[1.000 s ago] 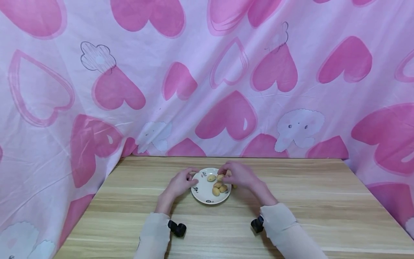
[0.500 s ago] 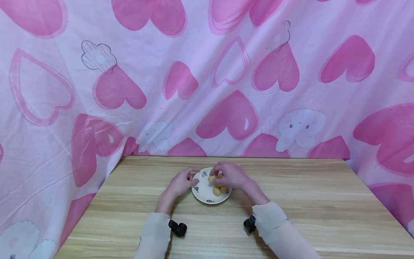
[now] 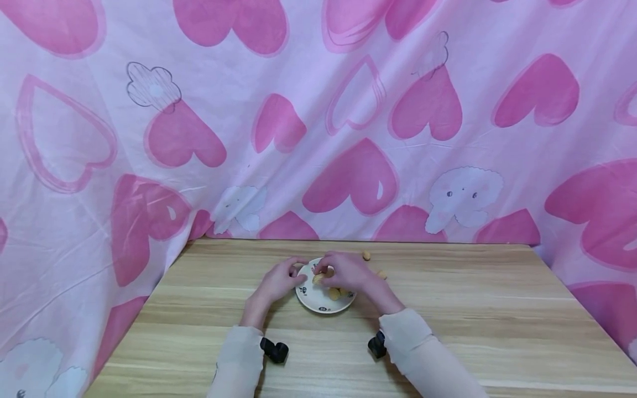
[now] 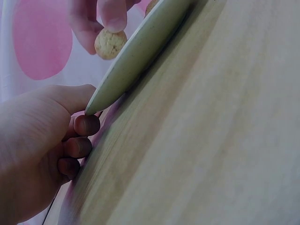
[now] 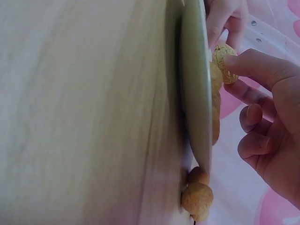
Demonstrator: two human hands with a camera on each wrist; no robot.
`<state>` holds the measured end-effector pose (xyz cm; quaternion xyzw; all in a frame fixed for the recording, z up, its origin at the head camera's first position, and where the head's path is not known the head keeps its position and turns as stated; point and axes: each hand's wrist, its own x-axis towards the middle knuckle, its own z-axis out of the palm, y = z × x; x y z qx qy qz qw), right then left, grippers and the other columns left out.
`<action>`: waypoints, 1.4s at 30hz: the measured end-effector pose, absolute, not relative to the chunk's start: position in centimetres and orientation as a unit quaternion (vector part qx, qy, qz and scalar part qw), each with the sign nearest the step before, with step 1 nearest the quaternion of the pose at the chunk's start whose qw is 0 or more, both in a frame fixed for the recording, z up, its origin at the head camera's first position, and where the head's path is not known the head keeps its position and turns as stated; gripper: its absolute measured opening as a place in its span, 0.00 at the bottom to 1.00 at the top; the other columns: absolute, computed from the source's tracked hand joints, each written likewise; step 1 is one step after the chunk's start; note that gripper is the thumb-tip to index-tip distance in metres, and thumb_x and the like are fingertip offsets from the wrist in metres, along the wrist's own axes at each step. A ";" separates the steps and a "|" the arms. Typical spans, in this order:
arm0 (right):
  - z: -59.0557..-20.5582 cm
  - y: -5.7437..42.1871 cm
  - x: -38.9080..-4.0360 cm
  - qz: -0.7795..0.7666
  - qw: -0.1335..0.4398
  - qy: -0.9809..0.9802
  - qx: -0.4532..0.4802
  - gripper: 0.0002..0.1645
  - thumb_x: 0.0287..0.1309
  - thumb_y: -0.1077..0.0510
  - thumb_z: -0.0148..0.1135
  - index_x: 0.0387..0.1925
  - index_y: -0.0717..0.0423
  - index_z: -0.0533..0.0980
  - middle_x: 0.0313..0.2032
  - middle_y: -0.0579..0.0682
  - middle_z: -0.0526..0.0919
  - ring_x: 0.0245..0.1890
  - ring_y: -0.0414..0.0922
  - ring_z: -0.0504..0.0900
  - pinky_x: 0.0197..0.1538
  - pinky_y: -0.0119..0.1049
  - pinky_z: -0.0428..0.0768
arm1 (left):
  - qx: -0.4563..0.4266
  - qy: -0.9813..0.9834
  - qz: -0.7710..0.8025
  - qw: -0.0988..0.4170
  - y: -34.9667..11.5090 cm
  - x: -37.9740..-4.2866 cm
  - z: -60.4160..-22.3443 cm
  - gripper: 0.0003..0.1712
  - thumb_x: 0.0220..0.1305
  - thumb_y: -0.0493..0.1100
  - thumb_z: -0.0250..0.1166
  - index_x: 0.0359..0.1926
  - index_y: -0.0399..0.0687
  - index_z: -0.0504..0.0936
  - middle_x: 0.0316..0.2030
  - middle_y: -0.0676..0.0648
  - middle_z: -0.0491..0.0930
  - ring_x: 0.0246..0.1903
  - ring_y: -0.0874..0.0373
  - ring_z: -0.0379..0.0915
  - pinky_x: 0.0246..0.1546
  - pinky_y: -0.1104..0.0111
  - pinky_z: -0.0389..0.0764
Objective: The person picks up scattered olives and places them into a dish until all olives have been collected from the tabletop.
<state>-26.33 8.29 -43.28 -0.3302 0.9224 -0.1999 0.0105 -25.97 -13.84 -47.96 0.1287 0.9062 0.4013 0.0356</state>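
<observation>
Nuts (image 3: 334, 294), walnuts by the look of them, lie on the right part of a plate (image 3: 311, 303) set near the far edge of the worktop (image 3: 497, 309), roughly midway between its left and right edges. The left hand (image 3: 276, 283) has the plate's left rim in a close grip, thumb above and curled fingers beneath. The right hand (image 3: 348, 272) reaches over the plate, its grip closed to the width of one held nut (image 5: 225, 63), pinched between thumb and fingertip while the other fingers curl loosely.

Over the last second the right hand has moved from the plate's right side towards its left part, and two loose nuts (image 3: 366, 255) have come into view on the worktop, beyond the right forearm and towards the far edge. That suggests the nuts are being handled singly while the left hand steadies the plate. The angle is poor, so whether the held nut touches the plate is uncertain.
</observation>
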 end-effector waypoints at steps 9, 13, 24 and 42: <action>-43.3 7.9 -26.6 -0.196 0.045 0.923 -0.328 0.11 0.57 0.54 0.70 0.42 0.37 0.85 0.38 0.39 0.81 0.34 0.36 0.75 0.38 0.32 0.74 | 0.135 0.903 0.405 0.038 -13.6 -26.0 -47.9 0.25 0.64 0.46 0.67 0.62 0.57 0.77 0.21 0.54 0.71 0.21 0.61 0.64 0.26 0.67 0.65; -43.4 7.7 -26.9 -0.190 0.055 0.923 -0.331 0.11 0.57 0.56 0.69 0.42 0.37 0.85 0.39 0.38 0.80 0.36 0.37 0.76 0.39 0.32 0.74 | 0.137 0.903 0.405 0.036 -13.5 -26.0 -47.9 0.25 0.64 0.46 0.67 0.62 0.56 0.77 0.21 0.54 0.71 0.21 0.61 0.63 0.26 0.68 0.64; -43.4 7.5 -27.2 -0.187 0.061 0.924 -0.328 0.10 0.59 0.54 0.68 0.42 0.37 0.85 0.44 0.37 0.82 0.43 0.39 0.80 0.45 0.36 0.77 | 0.135 0.905 0.401 0.034 -13.5 -26.0 -48.0 0.25 0.64 0.46 0.67 0.62 0.56 0.77 0.21 0.54 0.71 0.22 0.62 0.64 0.27 0.67 0.66; -42.8 10.7 -27.2 -0.247 0.005 0.926 -0.284 0.09 0.59 0.55 0.66 0.43 0.45 0.84 0.42 0.40 0.83 0.45 0.44 0.82 0.50 0.42 0.78 | 0.128 0.907 0.400 0.029 -13.8 -26.0 -47.9 0.25 0.63 0.45 0.67 0.62 0.55 0.77 0.22 0.54 0.73 0.22 0.61 0.66 0.29 0.67 0.68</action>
